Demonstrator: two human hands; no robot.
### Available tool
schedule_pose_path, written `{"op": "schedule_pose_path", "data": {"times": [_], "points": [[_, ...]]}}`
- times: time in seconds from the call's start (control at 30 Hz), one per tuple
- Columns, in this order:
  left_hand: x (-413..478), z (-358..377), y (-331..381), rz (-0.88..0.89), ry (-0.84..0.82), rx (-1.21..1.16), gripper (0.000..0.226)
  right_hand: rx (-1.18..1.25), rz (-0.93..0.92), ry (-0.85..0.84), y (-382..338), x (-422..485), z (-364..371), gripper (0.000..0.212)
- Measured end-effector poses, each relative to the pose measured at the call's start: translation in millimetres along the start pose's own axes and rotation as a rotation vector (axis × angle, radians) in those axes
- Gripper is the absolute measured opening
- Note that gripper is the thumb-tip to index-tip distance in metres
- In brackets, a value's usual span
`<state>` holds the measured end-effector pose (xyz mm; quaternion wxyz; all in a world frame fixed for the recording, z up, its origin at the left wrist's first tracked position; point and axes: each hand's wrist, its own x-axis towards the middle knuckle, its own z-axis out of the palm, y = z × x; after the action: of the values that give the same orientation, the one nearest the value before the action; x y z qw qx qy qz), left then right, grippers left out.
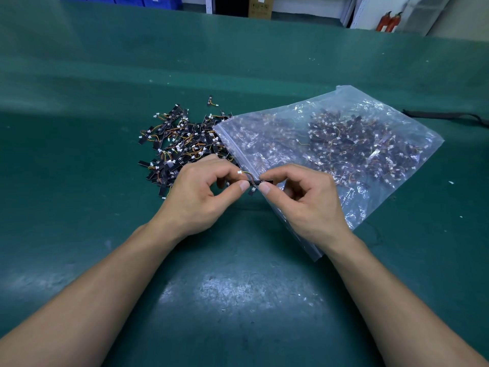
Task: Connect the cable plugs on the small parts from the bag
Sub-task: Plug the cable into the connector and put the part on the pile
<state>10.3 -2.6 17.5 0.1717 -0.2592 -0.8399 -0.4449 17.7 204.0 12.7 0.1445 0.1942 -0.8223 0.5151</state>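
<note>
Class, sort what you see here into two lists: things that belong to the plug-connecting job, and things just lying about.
Belongs to the job: left hand, right hand, the small part pinched between them, its white plug, the loose pile of parts, the clear bag.

Just lying about: black strap, red fire extinguishers, blue crates, cardboard box.

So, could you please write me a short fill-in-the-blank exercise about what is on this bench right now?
1. The pile of loose parts lies to the ____ of the plastic bag.
2. The table has a ____ surface.
3. The left hand and right hand pinch a black part whose cable ends in a ____ plug.

Missing words: left; green; white.
</note>
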Motion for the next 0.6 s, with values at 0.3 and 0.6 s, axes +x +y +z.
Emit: {"op": "schedule_pose_path", "data": {"times": [0.3,0.6], "points": [[-0.2,0.5,-1.0,0.0,0.003,0.003,0.007,0.019,0.038,-0.016,0.4,0.5,0.3,0.007],[-1.0,0.0,-1.1,0.001,-0.007,0.015,0.004,-0.036,0.036,-0.011,-3.4,1.1,0.8,0.01]]}}
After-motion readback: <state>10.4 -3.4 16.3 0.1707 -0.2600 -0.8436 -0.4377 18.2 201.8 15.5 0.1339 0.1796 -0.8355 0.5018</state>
